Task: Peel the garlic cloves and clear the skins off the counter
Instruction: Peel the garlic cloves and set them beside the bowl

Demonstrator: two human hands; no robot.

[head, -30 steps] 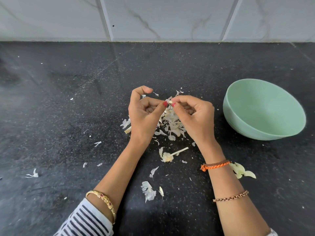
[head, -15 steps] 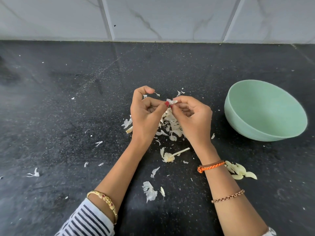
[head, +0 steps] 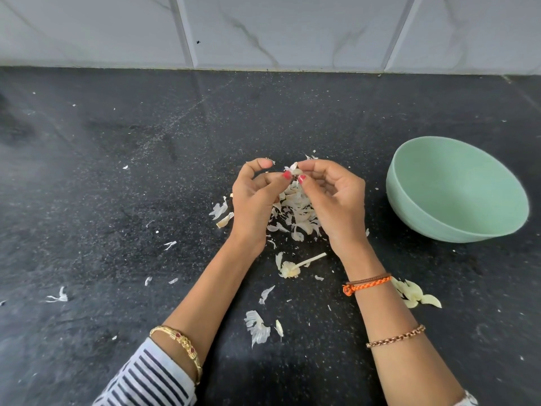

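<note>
You have two hands in view, the left hand [head: 257, 200] and the right hand [head: 333, 200], one garlic clove [head: 296, 171] pinched between them, one green bowl [head: 456, 190] at right, one skin pile [head: 295, 215] at centre, and three bracelets.

both hands [head: 295, 197] pinch garlic clove [head: 296, 171]

mint green bowl [head: 456, 190] sitting on the black desk [head: 117, 186] right of the hands, grey marble-look wall tiles [head: 292, 27] behind them
</note>
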